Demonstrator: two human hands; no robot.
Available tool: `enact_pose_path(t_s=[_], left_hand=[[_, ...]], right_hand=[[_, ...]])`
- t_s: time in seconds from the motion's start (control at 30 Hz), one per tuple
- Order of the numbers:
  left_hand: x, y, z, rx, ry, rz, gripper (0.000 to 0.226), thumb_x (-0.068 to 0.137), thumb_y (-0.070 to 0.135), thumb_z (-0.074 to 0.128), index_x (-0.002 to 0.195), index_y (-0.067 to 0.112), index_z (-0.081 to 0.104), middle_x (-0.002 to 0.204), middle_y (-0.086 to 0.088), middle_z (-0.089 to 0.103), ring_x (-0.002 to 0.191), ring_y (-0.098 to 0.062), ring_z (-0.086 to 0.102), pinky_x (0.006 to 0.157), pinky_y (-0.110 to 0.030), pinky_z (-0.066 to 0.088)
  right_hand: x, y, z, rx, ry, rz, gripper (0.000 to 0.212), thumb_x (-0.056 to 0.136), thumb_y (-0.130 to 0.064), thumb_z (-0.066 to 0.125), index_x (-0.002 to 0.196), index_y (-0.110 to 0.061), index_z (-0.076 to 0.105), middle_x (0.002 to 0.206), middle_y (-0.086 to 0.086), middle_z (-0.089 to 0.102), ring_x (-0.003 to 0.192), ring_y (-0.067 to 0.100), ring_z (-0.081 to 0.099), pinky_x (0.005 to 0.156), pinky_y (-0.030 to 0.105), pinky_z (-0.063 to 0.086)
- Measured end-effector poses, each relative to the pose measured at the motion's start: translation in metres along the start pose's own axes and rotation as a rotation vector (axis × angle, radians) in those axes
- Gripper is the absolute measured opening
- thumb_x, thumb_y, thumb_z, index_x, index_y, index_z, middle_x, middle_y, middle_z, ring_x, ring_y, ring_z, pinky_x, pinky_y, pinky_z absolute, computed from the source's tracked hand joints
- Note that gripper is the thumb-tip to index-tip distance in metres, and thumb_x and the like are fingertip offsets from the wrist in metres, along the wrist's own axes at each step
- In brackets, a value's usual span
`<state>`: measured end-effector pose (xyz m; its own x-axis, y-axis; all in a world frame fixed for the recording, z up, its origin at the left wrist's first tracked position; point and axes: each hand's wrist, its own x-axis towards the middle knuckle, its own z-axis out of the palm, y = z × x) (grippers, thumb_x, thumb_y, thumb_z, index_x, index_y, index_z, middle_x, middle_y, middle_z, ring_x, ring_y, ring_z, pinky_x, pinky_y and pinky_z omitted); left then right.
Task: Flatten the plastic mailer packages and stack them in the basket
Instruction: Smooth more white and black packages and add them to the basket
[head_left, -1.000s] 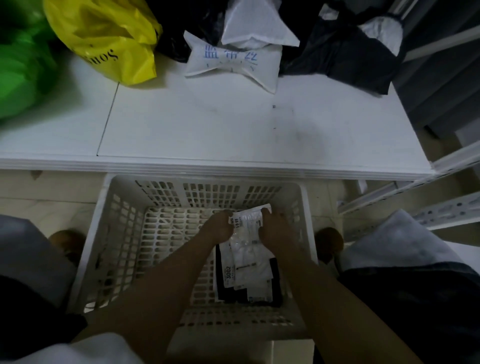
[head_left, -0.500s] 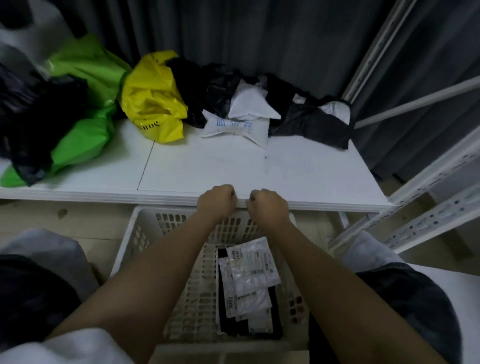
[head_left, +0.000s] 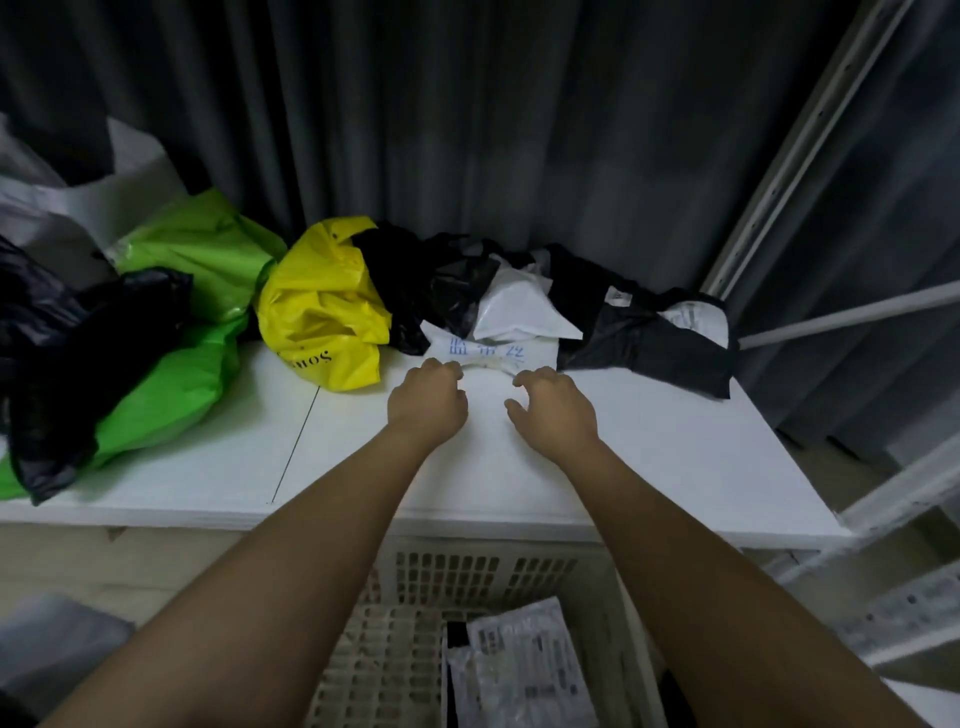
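A crumpled white mailer (head_left: 485, 349) with blue writing lies on the white table (head_left: 649, 457), in front of a pile of bags. My left hand (head_left: 428, 402) has its curled fingers on the mailer's near left edge. My right hand (head_left: 553, 410) hovers by the near right edge, fingers spread and loosely bent, holding nothing. Below the table's front edge stands the white slotted basket (head_left: 483, 577). Flattened mailers (head_left: 524, 670) with printed labels lie stacked inside it, between my forearms.
The pile along the back of the table holds a yellow bag (head_left: 322, 312), green bags (head_left: 197, 291), black bags (head_left: 654, 338) and another white mailer (head_left: 519, 306). A dark curtain hangs behind. White metal shelf rails (head_left: 779, 171) stand at the right.
Both hands let go of the labelled mailer in the basket, rose over the table edge and reached forward to the white mailer. The camera tilted up from the basket to the pile.
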<state>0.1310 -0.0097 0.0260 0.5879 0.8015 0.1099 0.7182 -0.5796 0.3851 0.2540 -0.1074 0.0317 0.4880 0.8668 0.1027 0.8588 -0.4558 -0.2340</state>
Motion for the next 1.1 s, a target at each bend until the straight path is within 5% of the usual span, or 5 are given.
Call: enact_pose_path(t_s=[0.17, 0.3, 0.57, 0.67, 1.1], left_hand=[[0.046, -0.010, 0.025, 0.070, 0.010, 0.048, 0.049, 0.096, 0.019, 0.046, 0.143, 0.011, 0.036, 0.150, -0.008, 0.034, 0.139, -0.026, 0.029, 0.107, -0.037, 0.032], [0.072, -0.011, 0.040, 0.239, 0.074, 0.154, 0.056, 0.096, 0.017, 0.044, 0.148, 0.011, 0.025, 0.158, -0.008, 0.018, 0.146, -0.026, 0.010, 0.115, -0.038, 0.014], [0.092, -0.013, 0.061, 0.547, 0.153, 0.135, 0.034, 0.076, 0.023, 0.070, 0.109, 0.019, 0.062, 0.114, -0.006, 0.054, 0.110, -0.027, 0.050, 0.102, -0.040, 0.036], [0.080, -0.019, 0.057, 0.548, 0.193, 0.151, 0.026, 0.061, 0.022, 0.079, 0.085, 0.021, 0.070, 0.088, -0.005, 0.059, 0.083, -0.026, 0.056, 0.080, -0.034, 0.047], [-0.017, -0.023, 0.010, 0.325, -0.119, 0.207, 0.027, 0.090, 0.018, 0.044, 0.116, 0.011, 0.046, 0.116, -0.011, 0.056, 0.108, -0.032, 0.051, 0.085, -0.035, 0.036]], right_hand=[[0.050, 0.014, 0.028, -0.091, 0.020, -0.079, 0.060, 0.095, -0.026, 0.054, 0.148, -0.015, 0.030, 0.155, 0.008, 0.023, 0.142, 0.026, 0.020, 0.107, 0.036, 0.028], [0.083, 0.026, 0.045, -0.241, 0.204, -0.132, 0.051, 0.074, -0.015, 0.072, 0.123, -0.010, 0.058, 0.121, 0.012, 0.057, 0.111, 0.032, 0.051, 0.088, 0.041, 0.040], [0.108, 0.043, 0.058, -0.449, 0.328, -0.223, 0.023, 0.057, -0.009, 0.078, 0.074, -0.014, 0.064, 0.073, 0.006, 0.055, 0.069, 0.028, 0.053, 0.064, 0.034, 0.039], [0.095, 0.047, 0.055, -0.264, 0.252, -0.276, 0.021, 0.059, -0.011, 0.077, 0.076, -0.010, 0.065, 0.074, 0.009, 0.056, 0.069, 0.030, 0.055, 0.062, 0.034, 0.043], [-0.006, 0.017, 0.036, 0.093, -0.078, -0.181, 0.025, 0.091, -0.023, 0.051, 0.113, -0.011, 0.055, 0.112, 0.008, 0.058, 0.105, 0.027, 0.051, 0.083, 0.035, 0.040]])
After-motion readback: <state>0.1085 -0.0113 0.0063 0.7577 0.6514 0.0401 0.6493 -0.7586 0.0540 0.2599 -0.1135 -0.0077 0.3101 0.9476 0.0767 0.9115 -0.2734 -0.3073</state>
